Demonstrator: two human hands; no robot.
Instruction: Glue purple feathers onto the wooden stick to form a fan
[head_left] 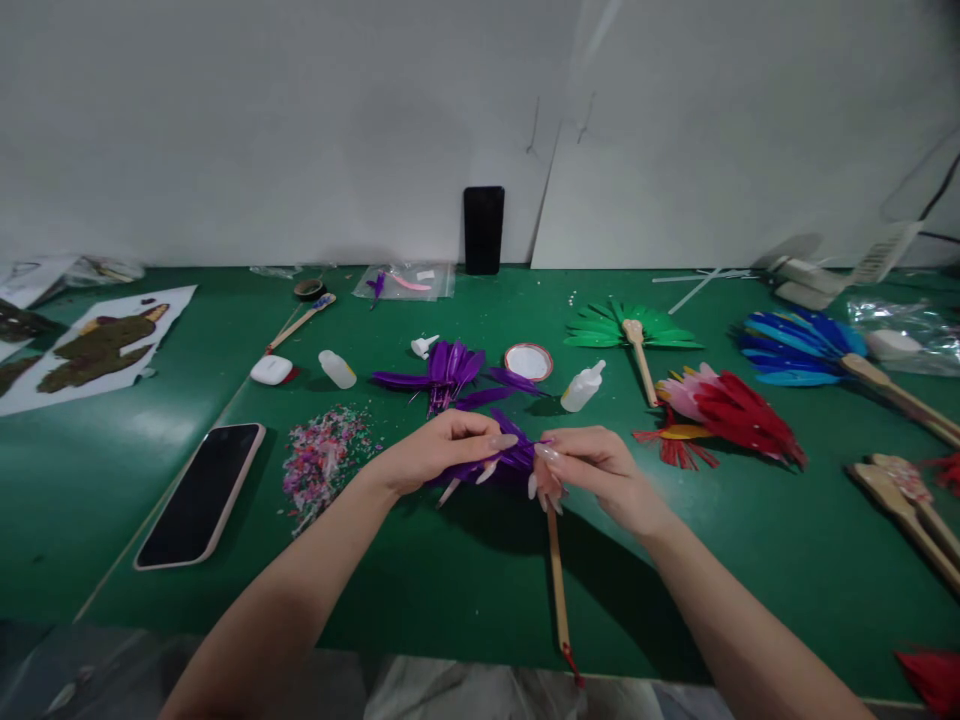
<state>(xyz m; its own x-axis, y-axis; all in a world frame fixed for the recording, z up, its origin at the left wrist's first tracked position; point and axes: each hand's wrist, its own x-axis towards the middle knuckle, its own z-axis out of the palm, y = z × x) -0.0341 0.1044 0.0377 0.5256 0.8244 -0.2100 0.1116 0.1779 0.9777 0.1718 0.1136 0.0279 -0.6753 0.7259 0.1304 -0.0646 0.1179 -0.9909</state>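
Low over the green table, my left hand point(450, 448) is closed on a purple feather point(517, 455). My right hand point(589, 470) pinches the same feather near its narrow end, fingertips close to my left ones. Below my right hand, a wooden handle point(557, 580) with a red cord at its lower end points toward me; its upper end is mostly hidden by my fingers. Just beyond my hands lies a bunch of purple feathers point(450, 372), with a few loose ones beside it. A white squeeze bottle point(583, 388) lies tilted near a red-rimmed white lid point(529, 362).
On the left are a phone point(201, 497), a heap of colourful flakes point(324, 460) and a small white bottle point(337, 369). To the right lie a green feather fan point(634, 335), red feathers point(750, 415) and a blue fan point(799, 345). Another phone point(484, 230) leans against the wall.
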